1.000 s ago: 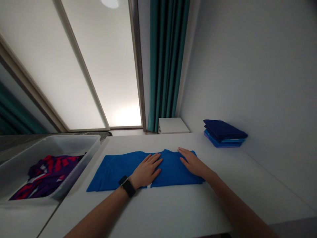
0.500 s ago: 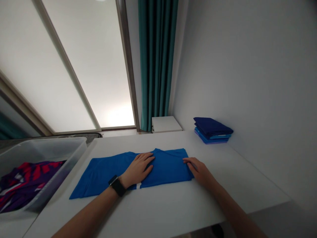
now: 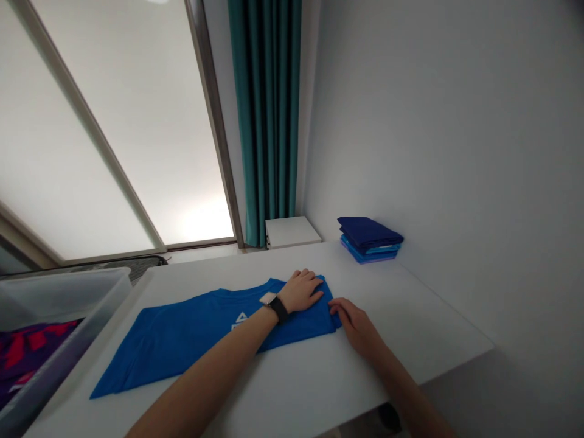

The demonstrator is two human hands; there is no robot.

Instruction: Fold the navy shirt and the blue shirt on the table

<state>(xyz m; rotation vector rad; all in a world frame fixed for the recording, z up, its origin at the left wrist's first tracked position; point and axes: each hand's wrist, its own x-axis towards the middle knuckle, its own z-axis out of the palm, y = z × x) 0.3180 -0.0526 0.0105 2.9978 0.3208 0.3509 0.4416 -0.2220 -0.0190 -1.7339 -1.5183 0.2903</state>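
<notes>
A bright blue shirt (image 3: 191,334) with a small white logo lies spread flat across a white table (image 3: 410,316). My left hand (image 3: 303,289), a dark watch on its wrist, rests flat on the shirt's right end with the fingers stretched toward the edge. My right hand (image 3: 353,322) lies low on the table just right of the shirt. Its fingertips touch the shirt's near right corner. Neither hand has lifted any cloth.
A stack of folded blue garments (image 3: 369,239) sits at the table's far right by the wall. A clear plastic bin (image 3: 68,304) holding red and purple clothes (image 3: 27,350) stands at the left. Behind the table are a small white cabinet (image 3: 289,231), a teal curtain (image 3: 267,121) and a large window.
My left hand has slid from the shirt's middle to its right end. My right hand drew back toward the shirt's near right corner. The view has turned to the right.
</notes>
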